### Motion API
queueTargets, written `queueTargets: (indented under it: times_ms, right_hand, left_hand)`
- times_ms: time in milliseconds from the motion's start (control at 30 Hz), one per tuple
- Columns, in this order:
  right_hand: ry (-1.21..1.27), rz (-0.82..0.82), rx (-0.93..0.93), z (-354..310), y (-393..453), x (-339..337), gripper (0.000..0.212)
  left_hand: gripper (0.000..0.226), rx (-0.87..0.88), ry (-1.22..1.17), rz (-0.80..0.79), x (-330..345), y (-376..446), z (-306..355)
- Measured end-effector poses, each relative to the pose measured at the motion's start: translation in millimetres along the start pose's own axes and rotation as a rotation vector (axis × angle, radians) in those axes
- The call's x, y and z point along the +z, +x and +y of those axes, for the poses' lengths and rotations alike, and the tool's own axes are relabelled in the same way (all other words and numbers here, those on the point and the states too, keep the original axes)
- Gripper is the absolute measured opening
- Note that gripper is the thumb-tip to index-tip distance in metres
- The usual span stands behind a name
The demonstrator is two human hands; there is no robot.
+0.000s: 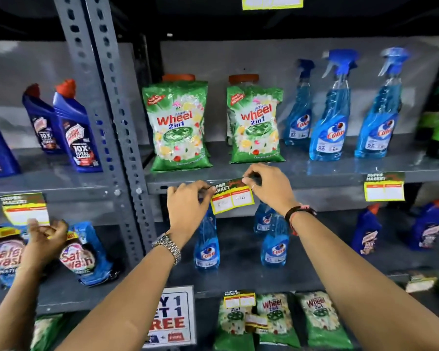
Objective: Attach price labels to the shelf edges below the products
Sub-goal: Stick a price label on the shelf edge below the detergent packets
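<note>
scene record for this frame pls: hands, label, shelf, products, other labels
left hand: grip on label's left top corner
right hand: grip on label's right top corner
price label: tilted, at shelf edge, below Wheel packs
other labels: one under Colin sprays; one on left bay
third hand: another person's, at left-bay label

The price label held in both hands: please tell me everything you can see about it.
The price label is a small paper-like card with a yellow border, a dark header reading SUPER MARKET and two white boxes with faint handwriting. It is tilted, right end higher, against the grey shelf edge below the two Wheel bags. The left hand pinches its left top corner, the right hand its right top.
</note>
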State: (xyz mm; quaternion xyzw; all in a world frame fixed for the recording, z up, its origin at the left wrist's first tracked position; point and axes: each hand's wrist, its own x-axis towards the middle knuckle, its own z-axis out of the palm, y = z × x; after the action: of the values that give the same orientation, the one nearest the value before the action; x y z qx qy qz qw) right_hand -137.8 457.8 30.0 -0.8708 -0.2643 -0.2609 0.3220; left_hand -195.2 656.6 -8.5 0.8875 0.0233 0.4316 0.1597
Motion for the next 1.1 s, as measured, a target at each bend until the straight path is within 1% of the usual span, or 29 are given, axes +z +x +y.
queueTargets:
  times_ms: [133, 233, 333, 433, 567, 1100]
  right_hand:
    - [0.017, -0.032, -0.037, 3.0, -0.3, -1.3, 0.003]
    - [0.133, -0.072, -0.042, 4.7, 1.8, -5.0, 0.003]
    - [0.148, -0.135, -0.031, 6.7, 1.2, -11.2, 0.003]
    - [0.073, -0.204, -0.032, 8.2, -1.6, -15.2, 0.005]
    - [-0.016, -0.247, -0.056, 7.4, -3.8, -16.3, 0.007]
    - [-0.019, -0.089, -0.050, -0.6, -3.0, -13.9, 0.002]
  left_hand:
    - [0.023, 0.019, -0.063, -0.001, -1.0, 0.9, -2.7]
    - [0.022, -0.020, -0.171, 0.017, -3.7, 0.0, -0.6]
    - [0.024, 0.046, -0.090, 0.021, -4.1, 1.3, -3.4]
    - [0.025, 0.072, -0.010, -0.001, -5.6, 0.5, -13.0]
    - [0.026, 0.125, 0.100, -0.061, -9.1, -1.6, -17.3]
    - [0.030, 0.087, 0.136, -0.078, -12.7, 22.6, -1.5]
